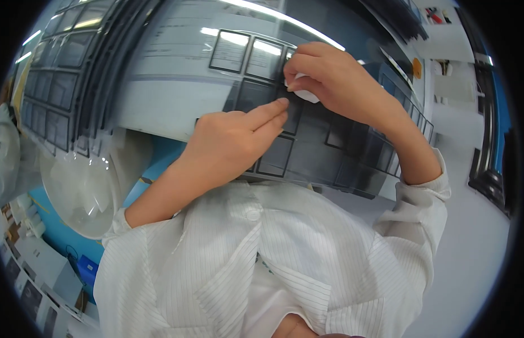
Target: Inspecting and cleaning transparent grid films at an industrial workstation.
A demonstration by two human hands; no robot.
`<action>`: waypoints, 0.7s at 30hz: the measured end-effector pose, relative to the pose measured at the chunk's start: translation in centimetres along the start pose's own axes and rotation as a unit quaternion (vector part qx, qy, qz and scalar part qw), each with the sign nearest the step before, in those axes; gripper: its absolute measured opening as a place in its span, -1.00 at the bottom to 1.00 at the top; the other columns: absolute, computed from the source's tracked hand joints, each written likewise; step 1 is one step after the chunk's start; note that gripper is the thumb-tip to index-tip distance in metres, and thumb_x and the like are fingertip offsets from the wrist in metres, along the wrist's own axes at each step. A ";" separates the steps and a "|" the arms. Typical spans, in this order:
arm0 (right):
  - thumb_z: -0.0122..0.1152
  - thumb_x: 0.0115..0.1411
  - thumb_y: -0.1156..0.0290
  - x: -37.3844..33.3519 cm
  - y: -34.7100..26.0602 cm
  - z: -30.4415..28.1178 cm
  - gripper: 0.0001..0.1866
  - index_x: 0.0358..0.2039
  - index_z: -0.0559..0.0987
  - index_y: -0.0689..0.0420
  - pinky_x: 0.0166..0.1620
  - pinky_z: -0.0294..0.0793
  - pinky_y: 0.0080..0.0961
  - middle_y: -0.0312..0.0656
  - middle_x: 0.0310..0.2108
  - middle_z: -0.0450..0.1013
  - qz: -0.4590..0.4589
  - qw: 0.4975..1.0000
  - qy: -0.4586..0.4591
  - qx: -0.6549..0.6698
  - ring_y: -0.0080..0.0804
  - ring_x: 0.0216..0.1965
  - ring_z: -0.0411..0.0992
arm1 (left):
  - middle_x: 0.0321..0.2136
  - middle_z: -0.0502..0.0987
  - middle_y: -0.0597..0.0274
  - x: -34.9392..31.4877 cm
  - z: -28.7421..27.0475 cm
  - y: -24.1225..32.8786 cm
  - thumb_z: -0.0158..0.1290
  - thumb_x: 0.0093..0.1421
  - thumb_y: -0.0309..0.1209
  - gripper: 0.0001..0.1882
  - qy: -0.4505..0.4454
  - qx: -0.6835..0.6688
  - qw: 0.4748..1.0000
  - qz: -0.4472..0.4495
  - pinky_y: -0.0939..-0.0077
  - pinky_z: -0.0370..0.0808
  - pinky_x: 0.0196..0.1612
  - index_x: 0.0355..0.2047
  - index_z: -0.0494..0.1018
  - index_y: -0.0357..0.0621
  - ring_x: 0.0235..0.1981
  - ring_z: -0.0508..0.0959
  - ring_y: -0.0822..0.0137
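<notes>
A thin, clear tray with dark-edged rectangular compartments (273, 156) lies in front of my body, both hands over it. My left hand (228, 138) has its index and middle fingers stretched out over the tray's middle, the fingertips close to my right hand; its thumb is hidden. My right hand (329, 79) is closed in a pinch, thumb and index finger drawn together above the tray. A small, rounded white piece (307, 96) shows beneath the right palm and fingers. Its kind and most of its outline are hidden by the hand.
A stack of similar compartment trays (59, 73) stands on the left. Below it is a large whitish tub (76, 191) with clear plastic inside. Printed sheets (177, 48) lie beyond the tray. More dark trays (394, 17) are at the far right. A blue box (88, 270) sits lower left.
</notes>
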State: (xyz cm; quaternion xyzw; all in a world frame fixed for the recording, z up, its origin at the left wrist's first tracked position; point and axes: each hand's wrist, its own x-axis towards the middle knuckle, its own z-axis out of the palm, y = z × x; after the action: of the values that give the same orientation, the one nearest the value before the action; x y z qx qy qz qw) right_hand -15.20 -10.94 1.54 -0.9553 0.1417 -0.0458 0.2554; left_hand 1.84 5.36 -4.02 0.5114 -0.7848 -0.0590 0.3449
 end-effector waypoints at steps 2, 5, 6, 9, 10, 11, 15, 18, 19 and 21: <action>0.27 0.10 0.53 -1.9 0.3 -0.9 -0.89 -0.37 0.50 0.17 -0.23 0.43 -0.33 -0.20 -0.39 0.43 0.023 1.000 -0.003 -0.005 -0.19 -0.29 0.43 | -0.05 0.60 0.38 0.0 0.1 -0.1 0.14 0.07 -0.47 -0.77 -0.008 -0.004 1.000 0.003 0.60 0.41 -0.63 -0.22 0.59 -0.11 -0.67 0.46 0.47; 0.26 0.12 0.53 -4.8 0.7 -1.8 -0.89 -0.37 0.49 0.18 -0.23 0.41 -0.35 -0.18 -0.39 0.41 0.074 0.997 -0.010 -0.002 -0.18 -0.28 0.41 | -0.04 0.60 0.37 0.3 0.0 0.0 0.16 0.08 -0.47 -0.78 -0.017 -0.002 1.000 0.001 0.62 0.40 -0.63 -0.22 0.59 -0.10 -0.68 0.44 0.48; 0.26 0.12 0.53 -5.8 0.7 -2.0 -0.89 -0.37 0.48 0.18 -0.22 0.41 -0.37 -0.17 -0.39 0.41 0.105 0.994 -0.016 0.006 -0.17 -0.28 0.40 | -0.04 0.60 0.37 0.3 0.0 0.1 0.16 0.08 -0.47 -0.79 -0.019 -0.001 1.000 -0.004 0.62 0.39 -0.64 -0.23 0.59 -0.10 -0.69 0.43 0.48; 0.26 0.12 0.52 -8.7 0.5 -2.9 -0.88 -0.37 0.47 0.18 -0.22 0.39 -0.38 -0.16 -0.39 0.39 0.135 0.991 -0.007 -0.020 -0.17 -0.27 0.38 | -0.05 0.61 0.37 0.6 0.1 0.2 0.18 0.08 -0.48 -0.80 -0.017 -0.008 1.000 -0.006 0.63 0.38 -0.64 -0.24 0.60 -0.10 -0.69 0.43 0.49; 0.26 0.12 0.52 -9.6 0.8 -3.3 -0.88 -0.37 0.47 0.18 -0.22 0.39 -0.38 -0.16 -0.39 0.39 0.139 0.990 -0.006 -0.020 -0.17 -0.27 0.38 | -0.05 0.61 0.37 0.6 0.1 0.2 0.18 0.08 -0.48 -0.80 -0.018 -0.011 1.000 -0.003 0.63 0.38 -0.64 -0.24 0.60 -0.10 -0.69 0.43 0.49; 0.25 0.12 0.52 -10.6 1.1 -3.8 -0.88 -0.37 0.47 0.18 -0.22 0.39 -0.38 -0.16 -0.39 0.39 0.159 0.987 -0.026 -0.005 -0.17 -0.27 0.38 | -0.06 0.61 0.38 0.7 0.1 0.3 0.18 0.07 -0.48 -0.81 -0.021 -0.003 1.000 -0.008 0.63 0.38 -0.64 -0.26 0.61 -0.10 -0.69 0.43 0.50; 0.24 0.12 0.56 -14.9 1.6 -5.8 -0.89 -0.37 0.47 0.20 -0.25 0.39 -0.38 -0.16 -0.38 0.40 0.211 0.976 -0.020 -0.048 -0.19 -0.30 0.41 | -0.05 0.62 0.41 0.9 -0.3 0.9 0.21 0.06 -0.49 -0.80 -0.035 0.025 0.999 -0.020 0.62 0.37 -0.64 -0.26 0.62 -0.09 -0.68 0.45 0.51; 0.25 0.14 0.56 -16.2 1.6 -5.9 -0.89 -0.35 0.47 0.23 -0.25 0.40 -0.42 -0.16 -0.36 0.42 0.254 0.963 0.032 -0.078 -0.25 -0.32 0.42 | -0.05 0.62 0.36 1.2 -1.0 1.9 0.20 0.09 -0.55 -0.74 -0.079 0.029 0.995 -0.055 0.65 0.49 -0.48 -0.17 0.63 -0.10 -0.50 0.60 0.45; 0.25 0.15 0.55 -15.7 1.5 -5.3 -0.89 -0.35 0.48 0.23 -0.24 0.41 -0.42 -0.16 -0.36 0.42 0.225 0.969 0.077 -0.064 -0.26 -0.31 0.42 | -0.05 0.62 0.36 1.2 -0.9 2.1 0.20 0.09 -0.55 -0.74 -0.082 0.029 0.995 -0.051 0.65 0.49 -0.48 -0.17 0.63 -0.10 -0.50 0.60 0.45; 0.25 0.17 0.54 -14.3 1.5 -3.6 -0.90 -0.35 0.48 0.21 -0.23 0.42 -0.44 -0.18 -0.36 0.42 0.161 0.975 0.153 -0.019 -0.27 -0.30 0.43 | -0.06 0.63 0.33 1.4 -0.9 2.4 0.21 0.09 -0.56 -0.75 -0.070 0.043 0.995 -0.054 0.65 0.54 -0.43 -0.18 0.64 -0.13 -0.44 0.65 0.43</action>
State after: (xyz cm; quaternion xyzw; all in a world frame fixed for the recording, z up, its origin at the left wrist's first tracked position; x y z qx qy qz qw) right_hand -29.79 -9.70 3.69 -0.9063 0.3317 -0.1468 0.2167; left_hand 0.22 5.51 -1.63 0.5624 -0.7798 -0.0793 0.2634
